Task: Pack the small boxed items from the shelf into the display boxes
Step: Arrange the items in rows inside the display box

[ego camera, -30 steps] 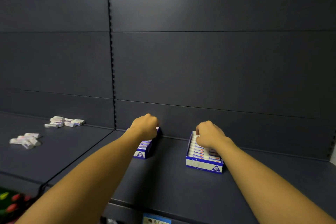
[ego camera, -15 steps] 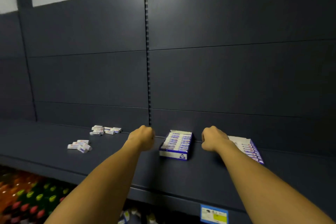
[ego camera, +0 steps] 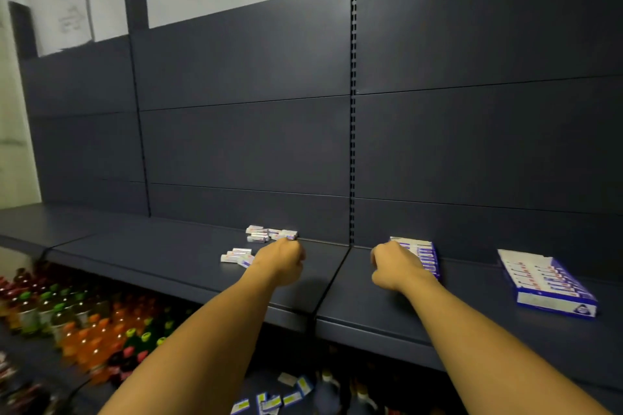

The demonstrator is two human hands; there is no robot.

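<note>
Loose small white boxes lie on the dark shelf (ego camera: 188, 256) in two clusters, a back pile (ego camera: 269, 233) and a nearer group (ego camera: 236, 255). My left hand (ego camera: 281, 263) hovers curled in a fist just right of the nearer group, with nothing visible in it. My right hand (ego camera: 396, 268) is also curled and covers the near left part of a blue and white display box (ego camera: 424, 254) filled with small boxes. Whether it touches that box is hidden. A second filled display box (ego camera: 547, 281) stands further right.
A slotted upright post (ego camera: 352, 111) splits the dark back panel behind the shelf. Below the shelf edge at left stand rows of coloured drink bottles (ego camera: 77, 323). Several small packets (ego camera: 269, 401) lie on a lower level under my arms.
The view has swung left. Both hands left the display boxes and moved left as fists: the left one reached the loose boxes, the right one now sits over the left display box.
</note>
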